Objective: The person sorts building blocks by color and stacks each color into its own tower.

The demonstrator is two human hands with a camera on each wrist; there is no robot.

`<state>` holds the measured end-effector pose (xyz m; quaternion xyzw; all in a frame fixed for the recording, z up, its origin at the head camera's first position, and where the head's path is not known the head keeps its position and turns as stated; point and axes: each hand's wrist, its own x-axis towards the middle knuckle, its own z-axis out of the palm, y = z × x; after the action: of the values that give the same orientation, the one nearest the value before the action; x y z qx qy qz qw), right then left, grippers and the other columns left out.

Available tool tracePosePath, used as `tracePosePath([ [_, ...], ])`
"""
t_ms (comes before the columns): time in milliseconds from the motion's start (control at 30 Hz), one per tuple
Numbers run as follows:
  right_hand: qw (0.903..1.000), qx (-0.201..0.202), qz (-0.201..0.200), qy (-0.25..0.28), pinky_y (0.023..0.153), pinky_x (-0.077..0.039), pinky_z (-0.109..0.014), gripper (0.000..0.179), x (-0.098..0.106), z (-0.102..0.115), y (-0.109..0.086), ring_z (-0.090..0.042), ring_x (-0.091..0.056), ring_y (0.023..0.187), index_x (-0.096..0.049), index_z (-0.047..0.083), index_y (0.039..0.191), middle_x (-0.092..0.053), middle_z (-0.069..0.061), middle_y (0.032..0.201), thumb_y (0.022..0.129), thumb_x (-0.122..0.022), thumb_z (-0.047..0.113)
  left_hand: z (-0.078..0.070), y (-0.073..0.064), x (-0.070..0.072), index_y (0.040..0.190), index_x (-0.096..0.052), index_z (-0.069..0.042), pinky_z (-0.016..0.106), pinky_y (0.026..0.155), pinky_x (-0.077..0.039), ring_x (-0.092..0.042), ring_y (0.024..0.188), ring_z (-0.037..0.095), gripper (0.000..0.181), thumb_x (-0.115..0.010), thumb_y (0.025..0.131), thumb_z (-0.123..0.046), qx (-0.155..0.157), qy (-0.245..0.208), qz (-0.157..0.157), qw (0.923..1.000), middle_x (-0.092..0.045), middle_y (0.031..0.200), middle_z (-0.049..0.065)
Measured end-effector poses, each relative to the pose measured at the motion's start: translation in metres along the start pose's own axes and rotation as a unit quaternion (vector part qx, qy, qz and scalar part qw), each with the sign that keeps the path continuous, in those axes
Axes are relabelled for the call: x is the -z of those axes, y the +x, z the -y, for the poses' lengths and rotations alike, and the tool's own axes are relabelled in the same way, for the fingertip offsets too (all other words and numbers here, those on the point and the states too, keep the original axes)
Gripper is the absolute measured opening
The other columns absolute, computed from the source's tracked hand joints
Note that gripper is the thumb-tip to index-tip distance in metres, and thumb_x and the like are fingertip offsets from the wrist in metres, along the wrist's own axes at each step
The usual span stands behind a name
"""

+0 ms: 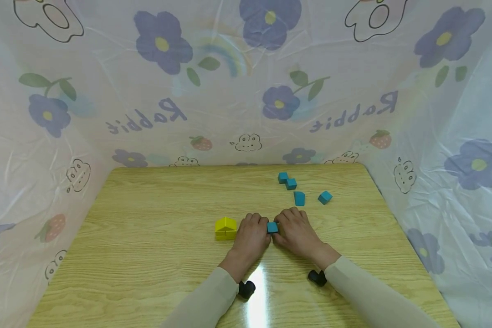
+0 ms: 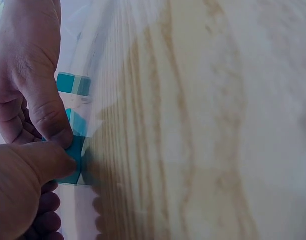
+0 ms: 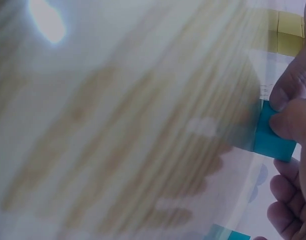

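Both hands meet at one blue block (image 1: 272, 228) low over the wooden table. My left hand (image 1: 252, 234) grips its left side and my right hand (image 1: 298, 233) its right side. In the left wrist view, the two thumbs press on the near face of this block (image 2: 78, 146). The right wrist view shows the thumbs on the same block (image 3: 273, 144) with fingers curled around behind it. Just left of the left hand stands a small group of yellow blocks (image 1: 225, 228) with a peaked, roof-like top.
Beyond the right hand lie a blue block with a slanted side (image 1: 299, 199) and a blue cube (image 1: 325, 197). Farther back, two blue cubes (image 1: 291, 184) touch at a corner. Patterned cloth (image 1: 246, 91) walls the table (image 1: 147, 273) at the back and sides.
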<state>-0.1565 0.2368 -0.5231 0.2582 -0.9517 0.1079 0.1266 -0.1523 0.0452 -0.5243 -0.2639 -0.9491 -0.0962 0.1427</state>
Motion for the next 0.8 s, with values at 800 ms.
tracePosePath([
  [800, 1.0000, 0.005, -0.005, 0.002, 0.089, -0.041, -0.047, 0.033, -0.001, -0.002, -0.001, -0.028, -0.054, 0.104, -0.068, 0.010, 0.108, -0.063, -0.003, 0.107, 0.089, -0.085, 0.031, 0.003, 0.011, 0.002, 0.099, -0.067, -0.010, 0.029, 0.073, -0.046, -0.050, 0.084, 0.019, 0.026, -0.079, 0.091, -0.031, -0.015, 0.018, 0.076, 0.9968, -0.059, 0.090, 0.002],
])
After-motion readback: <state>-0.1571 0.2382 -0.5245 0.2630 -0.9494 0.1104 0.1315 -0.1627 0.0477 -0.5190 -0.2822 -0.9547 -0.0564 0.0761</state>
